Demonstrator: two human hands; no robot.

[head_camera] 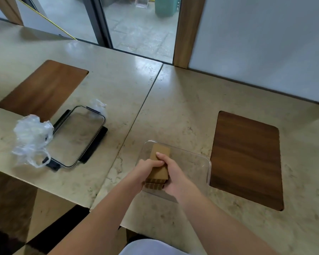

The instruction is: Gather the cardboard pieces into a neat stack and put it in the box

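Left hand [149,169] and right hand [170,169] grip neat stack of brown cardboard pieces [159,167] inside clear rectangular plastic box [201,159] on beige stone table [182,107].

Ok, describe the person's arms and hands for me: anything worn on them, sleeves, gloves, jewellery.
Both forearms are bare as far as the frame's lower edge, with no sleeve showing on either. The left hand and the right hand are bare too: no gloves, and no watch, bracelet or ring shows on the sides that face the camera. Nails look short and unpainted.
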